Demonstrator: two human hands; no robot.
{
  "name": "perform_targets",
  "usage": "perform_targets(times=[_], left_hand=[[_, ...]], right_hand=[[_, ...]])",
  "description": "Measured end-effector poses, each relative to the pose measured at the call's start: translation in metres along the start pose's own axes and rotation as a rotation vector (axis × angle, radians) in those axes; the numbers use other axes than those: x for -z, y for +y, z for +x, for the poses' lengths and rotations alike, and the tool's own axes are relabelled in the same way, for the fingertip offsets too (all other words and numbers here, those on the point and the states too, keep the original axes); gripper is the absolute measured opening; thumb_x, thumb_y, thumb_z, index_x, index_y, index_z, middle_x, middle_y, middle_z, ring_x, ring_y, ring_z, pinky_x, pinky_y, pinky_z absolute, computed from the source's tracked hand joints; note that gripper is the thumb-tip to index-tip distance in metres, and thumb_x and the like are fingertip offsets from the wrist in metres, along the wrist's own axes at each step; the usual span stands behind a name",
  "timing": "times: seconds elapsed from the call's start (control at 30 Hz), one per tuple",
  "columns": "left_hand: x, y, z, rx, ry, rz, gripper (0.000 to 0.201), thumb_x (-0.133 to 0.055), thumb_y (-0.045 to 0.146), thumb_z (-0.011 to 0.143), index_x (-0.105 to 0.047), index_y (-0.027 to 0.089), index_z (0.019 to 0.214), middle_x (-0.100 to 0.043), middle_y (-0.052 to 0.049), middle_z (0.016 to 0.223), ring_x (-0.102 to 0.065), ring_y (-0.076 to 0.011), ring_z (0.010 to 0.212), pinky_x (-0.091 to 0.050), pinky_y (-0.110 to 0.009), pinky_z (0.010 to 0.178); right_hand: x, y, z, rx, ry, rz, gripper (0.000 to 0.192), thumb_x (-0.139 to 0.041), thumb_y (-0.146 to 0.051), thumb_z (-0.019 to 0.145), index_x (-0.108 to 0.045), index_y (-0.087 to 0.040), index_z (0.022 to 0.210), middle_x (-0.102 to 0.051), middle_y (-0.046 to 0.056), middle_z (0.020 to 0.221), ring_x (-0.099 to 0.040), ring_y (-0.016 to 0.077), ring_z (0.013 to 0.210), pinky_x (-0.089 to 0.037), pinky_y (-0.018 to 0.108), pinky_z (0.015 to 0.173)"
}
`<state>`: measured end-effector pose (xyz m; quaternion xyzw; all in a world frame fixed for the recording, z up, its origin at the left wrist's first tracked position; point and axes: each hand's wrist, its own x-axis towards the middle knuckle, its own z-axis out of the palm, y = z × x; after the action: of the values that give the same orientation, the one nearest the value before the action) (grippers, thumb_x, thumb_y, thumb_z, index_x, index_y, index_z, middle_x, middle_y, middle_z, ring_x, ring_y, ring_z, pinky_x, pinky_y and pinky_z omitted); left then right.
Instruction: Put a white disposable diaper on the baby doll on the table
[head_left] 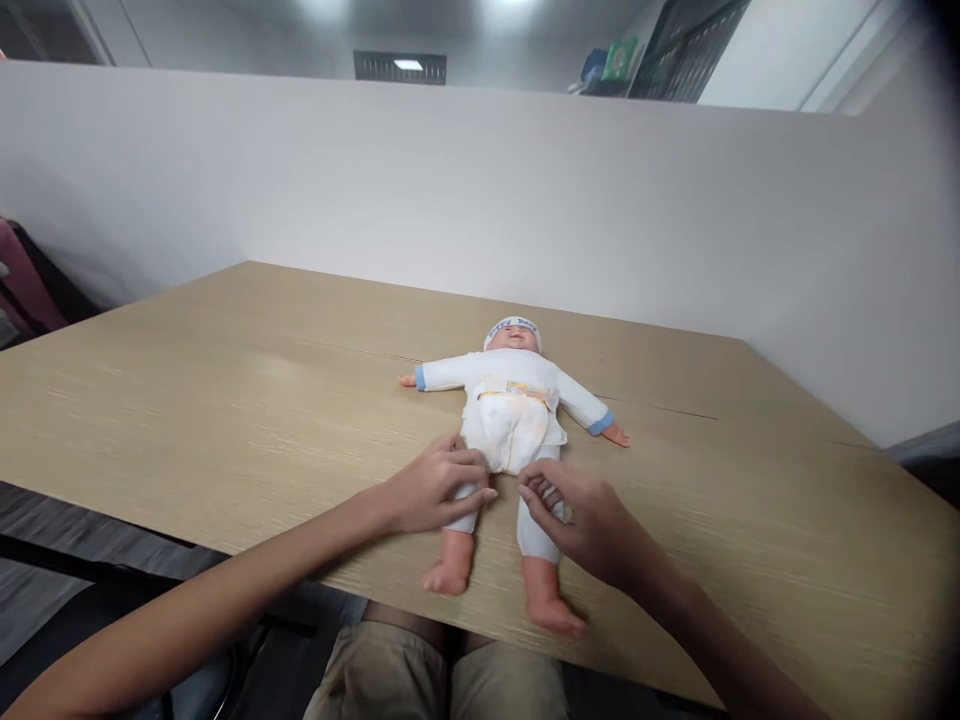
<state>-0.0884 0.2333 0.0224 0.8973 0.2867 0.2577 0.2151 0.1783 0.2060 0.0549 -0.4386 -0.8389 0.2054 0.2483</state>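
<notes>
A baby doll (577,400) in a white outfit with blue cuffs lies on its back, head away from me, arms spread and feet towards me. A white diaper (514,425) wraps its hips, with a printed, coloured waistband. My left hand (442,485) lies over the doll's leg on the left, its fingers closed at the diaper's lower edge. Above the other leg, my right hand (581,510) has its fingers curled in a pinch close to the diaper's bottom; anything between its fingertips is too small to make out.
The doll lies on a light wood-grain table (300,410), near its front edge. A white partition wall (465,190) rises behind the table. A pink and black item (30,280) stands at the far left. My lap (442,675) is below the table edge.
</notes>
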Motion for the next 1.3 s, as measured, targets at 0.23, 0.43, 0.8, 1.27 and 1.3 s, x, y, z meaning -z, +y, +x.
perform_targets(times=[0.23,0.43,0.8,1.27,1.3], left_hand=[[-0.010,-0.024,0.025,0.223,0.174,-0.009,0.035,-0.068,0.055,0.099,-0.057,0.023,0.090,-0.067,-0.004,0.086,-0.058,-0.0239,0.083,-0.042,-0.037,0.079],[-0.017,-0.033,0.047,0.314,0.176,0.012,0.041,-0.070,0.055,0.095,-0.051,0.023,0.078,-0.056,0.002,0.070,-0.050,-0.0182,0.067,-0.031,-0.031,0.064],[-0.025,-0.035,0.043,0.234,0.308,-0.079,0.034,-0.071,0.050,0.097,-0.060,0.022,0.081,-0.064,-0.004,0.092,-0.061,-0.0238,0.091,-0.046,-0.036,0.086],[-0.023,-0.028,0.041,0.238,0.305,-0.150,0.021,-0.070,0.041,0.099,-0.064,0.022,0.095,-0.069,-0.006,0.101,-0.061,-0.0260,0.098,-0.047,-0.038,0.090],[-0.023,-0.029,0.041,0.268,0.306,-0.164,0.022,-0.071,0.042,0.098,-0.063,0.022,0.094,-0.068,-0.004,0.096,-0.060,-0.0250,0.095,-0.046,-0.037,0.086]], right_hand=[[-0.001,0.030,0.013,-0.137,0.078,-0.074,0.016,-0.064,-0.040,0.101,-0.067,-0.025,0.097,-0.071,-0.001,0.077,-0.068,0.0203,0.070,-0.050,0.033,0.068],[-0.022,0.021,0.027,-0.169,0.182,-0.336,0.027,-0.064,-0.038,0.101,-0.056,-0.025,0.080,-0.067,0.003,0.080,-0.059,0.0208,0.069,-0.035,0.032,0.061],[-0.041,0.024,0.013,-0.125,0.277,-0.256,0.011,-0.058,-0.028,0.104,-0.066,-0.026,0.098,-0.072,0.010,0.112,-0.068,0.0290,0.096,-0.054,0.042,0.078],[-0.043,0.025,0.013,-0.178,0.333,-0.111,0.012,-0.063,-0.035,0.099,-0.059,-0.026,0.104,-0.070,0.007,0.094,-0.065,0.0288,0.089,-0.050,0.040,0.075],[-0.042,0.027,0.014,-0.215,0.346,-0.067,0.015,-0.064,-0.037,0.098,-0.059,-0.026,0.106,-0.068,0.005,0.089,-0.064,0.0266,0.082,-0.049,0.038,0.071]])
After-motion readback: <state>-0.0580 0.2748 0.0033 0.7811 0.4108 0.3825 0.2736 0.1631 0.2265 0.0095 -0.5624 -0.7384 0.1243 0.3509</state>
